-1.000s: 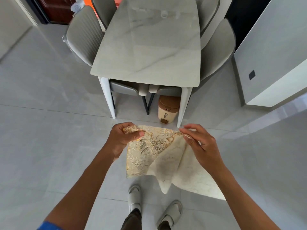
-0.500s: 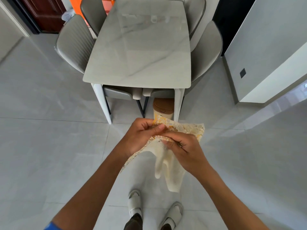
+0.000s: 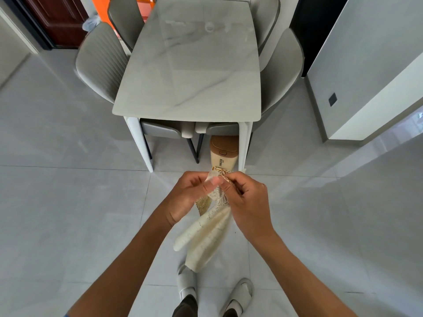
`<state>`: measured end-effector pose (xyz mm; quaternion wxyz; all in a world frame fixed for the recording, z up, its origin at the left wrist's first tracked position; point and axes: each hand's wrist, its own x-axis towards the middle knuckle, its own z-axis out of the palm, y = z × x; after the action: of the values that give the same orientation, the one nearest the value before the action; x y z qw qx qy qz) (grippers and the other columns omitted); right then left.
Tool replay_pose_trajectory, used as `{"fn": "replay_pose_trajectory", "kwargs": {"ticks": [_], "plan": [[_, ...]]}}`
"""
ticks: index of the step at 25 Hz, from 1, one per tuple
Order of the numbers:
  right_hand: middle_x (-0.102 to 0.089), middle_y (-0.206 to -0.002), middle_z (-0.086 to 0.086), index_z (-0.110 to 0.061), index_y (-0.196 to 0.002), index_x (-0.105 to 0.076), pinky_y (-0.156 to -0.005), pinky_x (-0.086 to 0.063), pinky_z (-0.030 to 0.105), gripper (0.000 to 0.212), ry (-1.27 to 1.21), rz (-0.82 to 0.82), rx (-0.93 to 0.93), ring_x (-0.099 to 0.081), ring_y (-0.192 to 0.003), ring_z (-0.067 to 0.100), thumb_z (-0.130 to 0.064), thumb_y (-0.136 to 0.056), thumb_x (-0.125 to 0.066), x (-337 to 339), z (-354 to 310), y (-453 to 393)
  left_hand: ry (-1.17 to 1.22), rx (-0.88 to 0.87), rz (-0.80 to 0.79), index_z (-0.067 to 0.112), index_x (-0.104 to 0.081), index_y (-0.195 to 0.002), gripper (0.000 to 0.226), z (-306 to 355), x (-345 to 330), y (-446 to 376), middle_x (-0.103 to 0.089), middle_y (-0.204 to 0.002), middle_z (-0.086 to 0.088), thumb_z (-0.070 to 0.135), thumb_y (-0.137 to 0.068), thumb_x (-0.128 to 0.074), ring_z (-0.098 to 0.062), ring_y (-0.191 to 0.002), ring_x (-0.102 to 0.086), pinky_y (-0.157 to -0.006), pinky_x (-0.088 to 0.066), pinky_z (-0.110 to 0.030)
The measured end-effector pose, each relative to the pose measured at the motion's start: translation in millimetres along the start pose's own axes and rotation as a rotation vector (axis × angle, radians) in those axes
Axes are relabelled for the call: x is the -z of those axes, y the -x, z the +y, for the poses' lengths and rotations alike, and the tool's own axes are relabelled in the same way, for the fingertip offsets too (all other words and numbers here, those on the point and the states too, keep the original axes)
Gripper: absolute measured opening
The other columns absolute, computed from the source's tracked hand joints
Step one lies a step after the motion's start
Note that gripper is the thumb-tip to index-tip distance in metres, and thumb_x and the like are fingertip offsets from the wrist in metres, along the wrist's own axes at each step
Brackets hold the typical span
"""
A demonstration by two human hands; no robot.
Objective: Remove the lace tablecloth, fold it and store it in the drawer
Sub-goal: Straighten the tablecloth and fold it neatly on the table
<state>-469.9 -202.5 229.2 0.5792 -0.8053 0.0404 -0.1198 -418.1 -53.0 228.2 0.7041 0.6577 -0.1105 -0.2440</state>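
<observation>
The cream lace tablecloth (image 3: 207,234) hangs folded in a narrow strip in front of me, its lower end dangling above my slippers. My left hand (image 3: 191,197) and my right hand (image 3: 248,202) pinch its top corners together, fingers touching, just in front of the table's near edge. Gold patterned cloth shows between the fingers. The marble dining table (image 3: 194,65) stands bare ahead. No drawer is in view.
Grey chairs (image 3: 98,62) surround the table, two tucked under its near end. A tan and cream bin (image 3: 224,154) stands by the right front table leg. A white cabinet (image 3: 370,72) is at right, a dark red door (image 3: 57,19) at far left. Tiled floor all around.
My hands have come together, bringing the cloth's two top corners to meet. The spread cloth has folded in half into a narrow hanging strip.
</observation>
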Motion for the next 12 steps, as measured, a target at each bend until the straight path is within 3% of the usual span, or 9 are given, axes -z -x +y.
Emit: {"fn": "replay_pose_trajectory", "kwargs": {"ticks": [3,6,8,12], "plan": [[-0.059,-0.057,-0.014,-0.02,-0.085,-0.068,-0.049,-0.038,0.015,0.015,0.003,0.052,-0.015,-0.053,-0.052,0.007,-0.034,-0.091,-0.067,-1.4,-0.3,1.3,-0.084,-0.062,-0.004,0.005,-0.076,-0.098,0.027,-2.1,4.0,0.9,-0.07,-0.089,-0.028,0.029,-0.089,-0.068,-0.029,-0.081,-0.064,-0.077,-0.05,-0.036],[-0.061,-0.058,-0.003,-0.025,-0.075,-0.057,-0.048,-0.044,0.02,0.023,-0.05,0.117,-0.084,-0.055,-0.05,0.009,-0.036,-0.083,-0.076,4.0,2.6,-5.0,-0.074,-0.091,0.028,0.0,-0.075,-0.092,0.026,-2.4,4.2,1.6,-0.07,-0.074,-0.01,0.024,-0.088,-0.064,-0.016,-0.068,-0.06,-0.065,-0.048,-0.025],[-0.063,-0.064,-0.005,-0.025,-0.073,-0.057,-0.05,-0.046,0.017,0.024,-0.027,0.101,-0.083,-0.059,-0.054,0.008,-0.036,-0.08,-0.077,7.5,7.5,-8.3,-0.106,-0.083,0.029,0.007,-0.076,-0.091,0.021,-1.1,0.7,2.3,-0.071,-0.073,-0.003,0.022,-0.088,-0.062,-0.014,-0.066,-0.062,-0.063,-0.049,-0.022],[-0.065,-0.095,-0.019,-0.04,-0.093,-0.058,-0.065,-0.053,0.017,0.025,-0.007,-0.088,-0.123,-0.065,-0.084,0.006,-0.05,-0.077,-0.075,22.2,16.0,-13.6,-0.105,-0.102,0.026,0.018,-0.075,-0.088,0.023,6.5,4.7,2.9,-0.073,-0.078,0.005,0.008,-0.095,-0.056,-0.008,-0.072,-0.067,-0.068,-0.051,-0.019]]}}
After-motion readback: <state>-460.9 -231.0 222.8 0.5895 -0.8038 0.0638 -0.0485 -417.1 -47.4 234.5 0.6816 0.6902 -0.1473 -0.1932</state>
